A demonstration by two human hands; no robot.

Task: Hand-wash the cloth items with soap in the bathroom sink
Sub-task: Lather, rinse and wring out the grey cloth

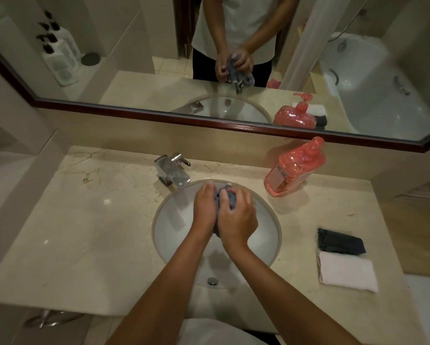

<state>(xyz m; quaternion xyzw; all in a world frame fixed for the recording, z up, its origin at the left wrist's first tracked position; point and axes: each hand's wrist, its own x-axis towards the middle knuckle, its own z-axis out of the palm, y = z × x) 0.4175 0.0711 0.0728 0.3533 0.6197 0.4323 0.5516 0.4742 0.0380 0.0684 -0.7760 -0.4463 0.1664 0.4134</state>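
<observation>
One bunched grey-blue cloth (227,196) between hands

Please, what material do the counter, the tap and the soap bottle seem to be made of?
Counter: looks like polished beige marble or similar stone; it has brown veins and glossy reflections.
Tap: probably chromed metal; silver and mirror-bright.
Soap bottle: likely translucent pink plastic; light shows through it.
</observation>
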